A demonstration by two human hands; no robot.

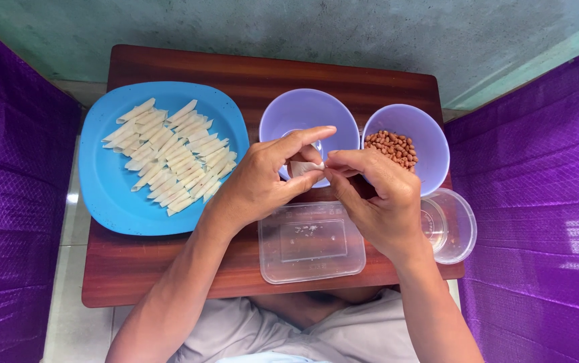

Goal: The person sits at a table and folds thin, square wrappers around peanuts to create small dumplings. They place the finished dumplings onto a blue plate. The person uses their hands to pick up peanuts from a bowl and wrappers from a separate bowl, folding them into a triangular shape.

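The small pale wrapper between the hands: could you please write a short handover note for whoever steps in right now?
Left hand and right hand: both pinch one small pale wrapper piece over the middle purple bowl.
Things: peanuts lie in the right purple bowl; a clear rectangular container sits nearest the person, almost bare.
Done: many rolled white pieces lie in rows on the blue plate.
Left: the held piece is not yet rolled or set down.
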